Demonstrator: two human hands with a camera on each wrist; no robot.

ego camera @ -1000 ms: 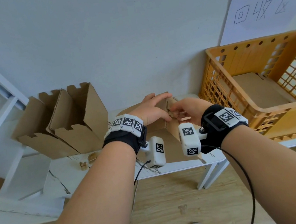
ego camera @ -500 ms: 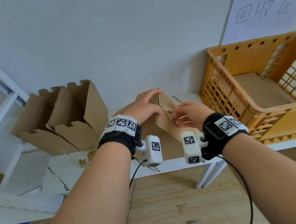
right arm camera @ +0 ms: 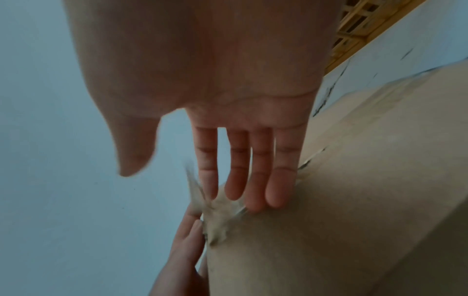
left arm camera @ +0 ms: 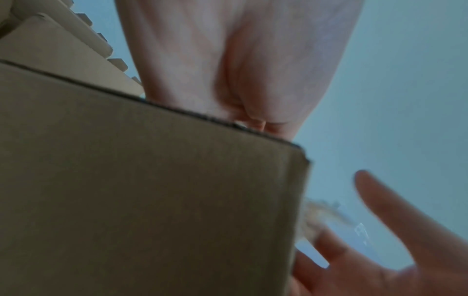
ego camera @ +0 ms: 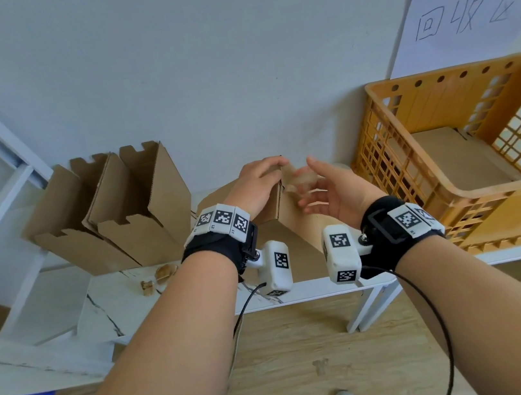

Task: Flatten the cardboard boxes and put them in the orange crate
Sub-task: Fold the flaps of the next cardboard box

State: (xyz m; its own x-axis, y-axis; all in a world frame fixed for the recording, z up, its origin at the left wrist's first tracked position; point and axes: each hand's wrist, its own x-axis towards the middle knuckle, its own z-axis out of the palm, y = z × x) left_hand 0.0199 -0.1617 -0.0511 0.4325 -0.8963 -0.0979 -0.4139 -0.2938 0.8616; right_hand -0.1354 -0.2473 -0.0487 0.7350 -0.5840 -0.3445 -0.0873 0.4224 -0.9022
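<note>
Cardboard box up on edge on the white table, between both hands, just left of the orange crate — flat cardboard already lying inside that. Left hand curled over the box's top corner, fingers gripping the edge. Right hand spread wide, fingers straight, holding nothing — fingertips touching the side panel beside a blurred scrap of tape. Two open boxes leaning against the wall, further left.
</note>
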